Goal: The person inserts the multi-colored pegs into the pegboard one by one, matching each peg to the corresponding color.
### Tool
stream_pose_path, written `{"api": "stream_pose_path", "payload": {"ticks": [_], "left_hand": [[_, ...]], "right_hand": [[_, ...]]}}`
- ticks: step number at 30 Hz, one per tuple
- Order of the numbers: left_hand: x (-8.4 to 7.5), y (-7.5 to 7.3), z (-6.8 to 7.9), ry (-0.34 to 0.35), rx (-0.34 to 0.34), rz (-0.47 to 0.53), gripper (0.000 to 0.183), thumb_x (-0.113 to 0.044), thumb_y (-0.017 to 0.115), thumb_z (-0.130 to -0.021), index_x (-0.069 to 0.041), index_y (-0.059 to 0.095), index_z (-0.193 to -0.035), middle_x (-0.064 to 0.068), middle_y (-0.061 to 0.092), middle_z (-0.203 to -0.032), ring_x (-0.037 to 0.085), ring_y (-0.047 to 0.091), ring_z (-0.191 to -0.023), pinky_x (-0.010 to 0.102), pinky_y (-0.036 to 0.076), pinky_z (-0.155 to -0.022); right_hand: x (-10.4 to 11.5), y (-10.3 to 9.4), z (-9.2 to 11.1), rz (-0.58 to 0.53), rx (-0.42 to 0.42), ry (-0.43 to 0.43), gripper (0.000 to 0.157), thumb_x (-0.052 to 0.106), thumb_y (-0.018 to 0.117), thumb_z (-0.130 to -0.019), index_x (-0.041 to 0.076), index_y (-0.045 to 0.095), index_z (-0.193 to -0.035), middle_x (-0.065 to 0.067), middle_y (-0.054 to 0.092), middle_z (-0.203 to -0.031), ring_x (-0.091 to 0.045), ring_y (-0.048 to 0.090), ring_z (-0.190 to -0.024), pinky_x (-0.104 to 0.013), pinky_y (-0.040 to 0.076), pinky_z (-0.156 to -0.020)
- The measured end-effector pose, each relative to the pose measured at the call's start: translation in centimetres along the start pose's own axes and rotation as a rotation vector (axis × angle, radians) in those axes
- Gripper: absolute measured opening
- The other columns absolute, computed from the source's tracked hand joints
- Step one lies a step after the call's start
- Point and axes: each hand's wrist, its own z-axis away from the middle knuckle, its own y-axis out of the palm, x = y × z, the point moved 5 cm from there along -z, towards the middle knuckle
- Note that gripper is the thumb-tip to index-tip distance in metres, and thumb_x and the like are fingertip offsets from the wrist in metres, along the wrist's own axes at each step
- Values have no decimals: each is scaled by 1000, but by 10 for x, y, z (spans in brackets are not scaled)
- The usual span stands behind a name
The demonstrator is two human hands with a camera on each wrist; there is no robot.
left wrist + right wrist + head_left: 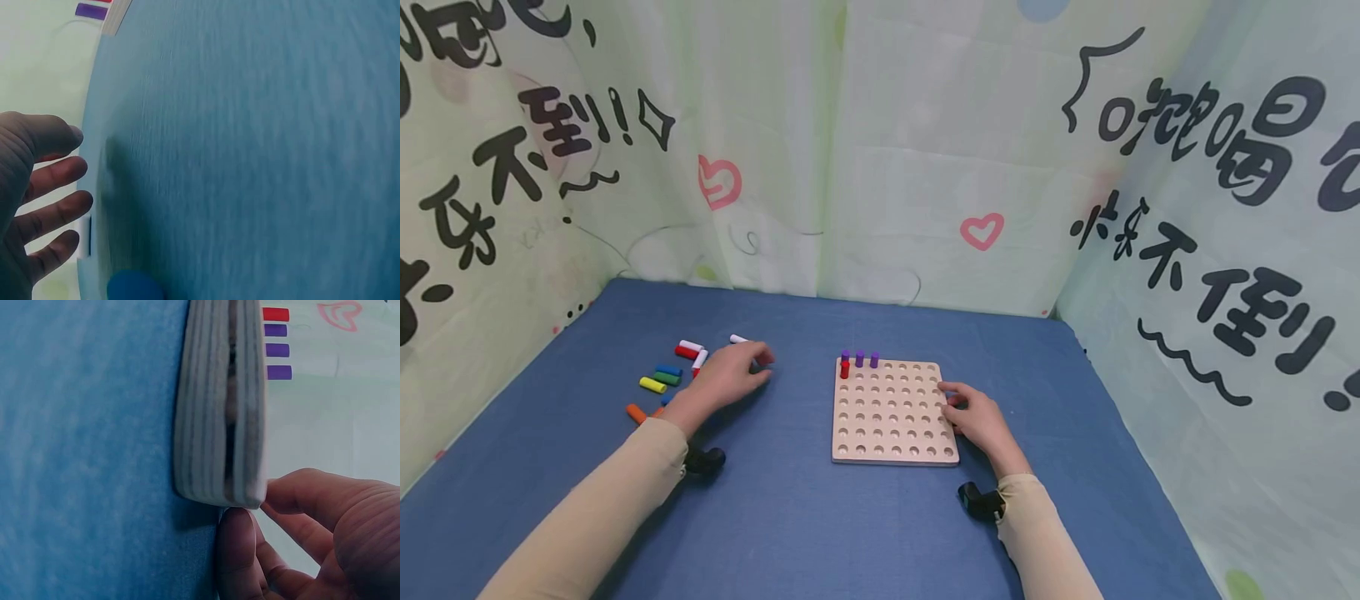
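Note:
A square wooden pegboard (895, 412) lies flat on the blue cloth, with rows of round holes. Purple pegs (860, 359) stand in its far left row, and a red peg (845, 369) stands just nearer than the leftmost one. My right hand (981, 422) holds the board's right edge between thumb and fingers; the right wrist view shows its fingertips (238, 534) against the board's end. My left hand (730, 372) hovers above the cloth at the left, fingers loosely bent and apart. Nothing shows between its fingers in the left wrist view. A white peg (738, 339) lies just beyond it.
Loose pegs lie left of and partly behind the left hand: a yellow peg (652, 385), a green peg (666, 378), an orange peg (636, 413), a red peg (687, 352) and several others. Printed curtains (895, 167) enclose the blue-covered table (820, 525) at back and sides.

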Motion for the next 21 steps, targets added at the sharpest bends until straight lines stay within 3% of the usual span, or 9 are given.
{"api": "stream_pose_path", "payload": {"ticks": [13,21], "left_hand": [[26,-9,12,-73,-11,-15,25,-21,71,-97,-8,69,-119,13,72,-116,31,67,-106,53,54,-96],[34,-15,18,-93,-26,-14,24,-21,71,-97,-7,69,-116,14,72,-116,31,67,-103,53,54,-93]], "right_hand": [[0,1,0,2,-3,0,46,11,63,-99,11,60,-144,-16,63,-116,-21,60,-82,-30,55,-67],[-1,1,-1,4,-2,2,46,11,62,-99,11,60,-144,-16,63,-116,-20,60,-82,-30,56,-68]]}}
